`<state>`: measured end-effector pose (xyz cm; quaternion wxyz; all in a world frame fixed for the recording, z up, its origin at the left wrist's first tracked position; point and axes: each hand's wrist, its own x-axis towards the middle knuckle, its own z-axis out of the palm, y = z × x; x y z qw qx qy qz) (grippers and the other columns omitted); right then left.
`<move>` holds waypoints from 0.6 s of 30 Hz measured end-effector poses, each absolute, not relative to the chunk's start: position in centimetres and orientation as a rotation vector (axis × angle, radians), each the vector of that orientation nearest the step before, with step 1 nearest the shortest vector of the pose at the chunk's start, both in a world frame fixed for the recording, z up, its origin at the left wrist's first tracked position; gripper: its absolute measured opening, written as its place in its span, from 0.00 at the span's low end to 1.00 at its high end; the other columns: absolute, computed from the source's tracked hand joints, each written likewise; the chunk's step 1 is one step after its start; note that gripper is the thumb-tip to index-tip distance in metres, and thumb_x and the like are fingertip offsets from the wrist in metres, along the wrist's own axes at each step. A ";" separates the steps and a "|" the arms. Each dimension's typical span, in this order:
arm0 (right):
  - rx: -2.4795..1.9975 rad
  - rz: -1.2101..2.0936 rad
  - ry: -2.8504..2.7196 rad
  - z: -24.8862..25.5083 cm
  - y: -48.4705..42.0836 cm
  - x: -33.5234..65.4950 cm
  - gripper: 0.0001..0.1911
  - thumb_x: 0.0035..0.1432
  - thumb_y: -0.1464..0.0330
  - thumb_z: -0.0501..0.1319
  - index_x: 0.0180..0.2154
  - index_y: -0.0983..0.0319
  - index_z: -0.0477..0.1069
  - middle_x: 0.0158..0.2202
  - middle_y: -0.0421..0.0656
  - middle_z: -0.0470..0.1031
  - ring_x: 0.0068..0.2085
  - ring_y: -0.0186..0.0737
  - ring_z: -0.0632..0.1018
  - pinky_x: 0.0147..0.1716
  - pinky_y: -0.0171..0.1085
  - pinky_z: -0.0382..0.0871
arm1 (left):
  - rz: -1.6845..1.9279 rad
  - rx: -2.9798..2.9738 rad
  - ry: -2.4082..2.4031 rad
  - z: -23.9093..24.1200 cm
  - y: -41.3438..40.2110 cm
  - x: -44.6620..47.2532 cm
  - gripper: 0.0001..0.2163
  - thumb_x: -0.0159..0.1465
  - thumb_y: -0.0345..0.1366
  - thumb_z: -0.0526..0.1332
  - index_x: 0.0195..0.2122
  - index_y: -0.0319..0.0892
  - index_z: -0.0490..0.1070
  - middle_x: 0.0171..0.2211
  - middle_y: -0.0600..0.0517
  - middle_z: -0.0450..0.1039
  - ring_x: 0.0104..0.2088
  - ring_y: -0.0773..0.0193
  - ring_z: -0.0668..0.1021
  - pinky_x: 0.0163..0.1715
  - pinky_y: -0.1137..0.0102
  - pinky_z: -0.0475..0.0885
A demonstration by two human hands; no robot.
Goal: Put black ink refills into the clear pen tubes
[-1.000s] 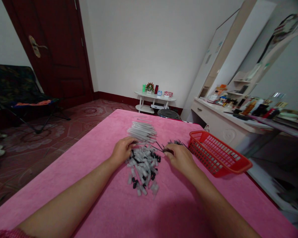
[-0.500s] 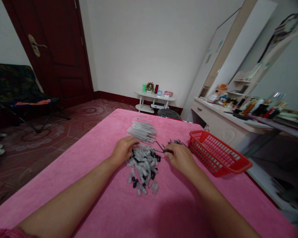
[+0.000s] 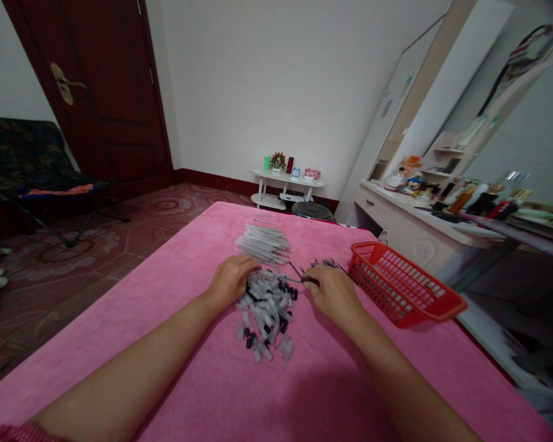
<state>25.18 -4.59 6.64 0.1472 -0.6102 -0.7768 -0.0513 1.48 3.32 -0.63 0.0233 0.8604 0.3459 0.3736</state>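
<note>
My left hand (image 3: 230, 281) is closed, its fingertips pinching the end of a slim clear pen barrel (image 3: 281, 278) above a heap of parts. From the right, my right hand (image 3: 334, 288) grips a dark, thin pen refill (image 3: 311, 282) whose tip meets or nearly meets the barrel; the exact contact is too small to tell. Beneath and between the hands lies a pile of translucent pen caps (image 3: 268, 313) mixed with small black plugs (image 3: 249, 341). Just beyond my left fingers, a stack of clear pen barrels (image 3: 263, 243) lies side by side. More dark refills (image 3: 328, 263) show behind my right hand.
A red plastic basket (image 3: 405, 285) stands at the right side of the pink-covered table (image 3: 193, 387). Farther right is a dresser (image 3: 396, 215) crowded with bottles. A small white shelf (image 3: 286, 178) stands by the back wall, and a folding chair (image 3: 41, 178) at the left.
Both hands keep almost the same place and grip. The right hand has shifted very slightly left, toward the left hand. The piles look unchanged.
</note>
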 end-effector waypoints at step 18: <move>-1.307 0.047 -1.678 5.1 -4.0 25.2 0.11 0.61 0.67 0.53 0.39 0.62 0.72 0.38 0.45 0.75 0.40 0.40 0.73 0.41 0.37 0.64 | 1.510 1.844 1.032 -1.1 4.0 1.9 0.07 0.59 0.33 0.55 0.36 0.39 0.69 0.32 0.51 0.73 0.35 0.63 0.76 0.40 0.68 0.70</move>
